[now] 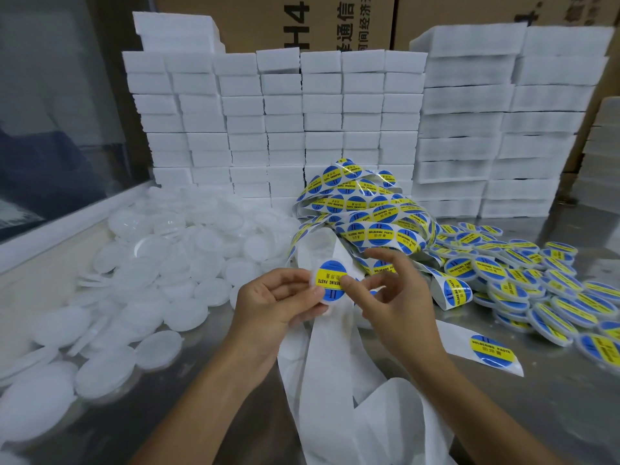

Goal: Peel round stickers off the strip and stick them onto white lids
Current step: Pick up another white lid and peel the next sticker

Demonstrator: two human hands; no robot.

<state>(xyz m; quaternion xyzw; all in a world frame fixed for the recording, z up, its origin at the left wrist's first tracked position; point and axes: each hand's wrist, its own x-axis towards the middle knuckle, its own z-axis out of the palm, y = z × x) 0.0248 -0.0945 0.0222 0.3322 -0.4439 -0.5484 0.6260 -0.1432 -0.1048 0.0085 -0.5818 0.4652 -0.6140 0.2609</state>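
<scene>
My left hand (278, 297) grips a white lid (320, 302) by its rim, above the middle of the steel table. A round blue and yellow sticker (329, 280) lies on the lid's face. My right hand (385, 290) pinches the sticker's right edge with thumb and forefinger. Behind my hands the tangled sticker strip (365, 209) is heaped up. Its bare white backing (335, 380) trails down toward me. A cut piece of strip with one sticker (491, 350) lies flat at the right.
A loose pile of plain white lids (157, 263) covers the table's left side. Stickered lids (536, 290) are heaped on the right. Stacked white foam blocks (285, 129) and cardboard boxes (302, 21) wall off the back. A glass partition (57, 112) stands at the left.
</scene>
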